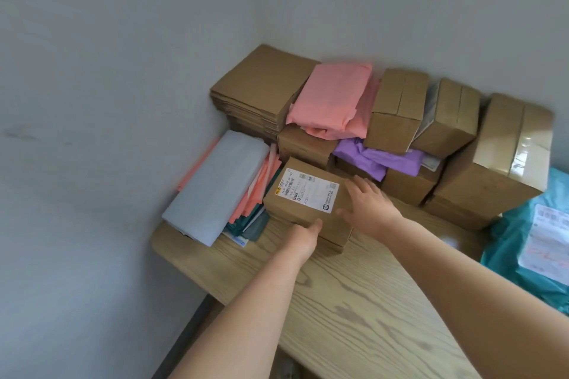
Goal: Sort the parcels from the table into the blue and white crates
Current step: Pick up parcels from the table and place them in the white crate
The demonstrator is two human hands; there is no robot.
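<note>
Head view: over the near, bare stretch of the pale wood-grain table [354, 317], both forearms are reaching forward. The left hand [303, 235] is pinching the near edge of the small brown cardboard box [292, 215], thumb on top, fingers hidden below. The right hand [366, 203] is lying flat and spread on the box's right side, steadying rather than clasping, probably so a lift would stay level. The box is sitting left of centre, white shipping label [308, 191] facing up, seemingly on another carton. Just left, a grey plastic mailer [215, 184] is lying over pink and teal ones. Farther back, sealed brown cartons [397, 108], a pink plastic mailer [332, 98] and a purple plastic mailer [375, 157] are crowding the corner against the wall. No crate is showing.
</note>
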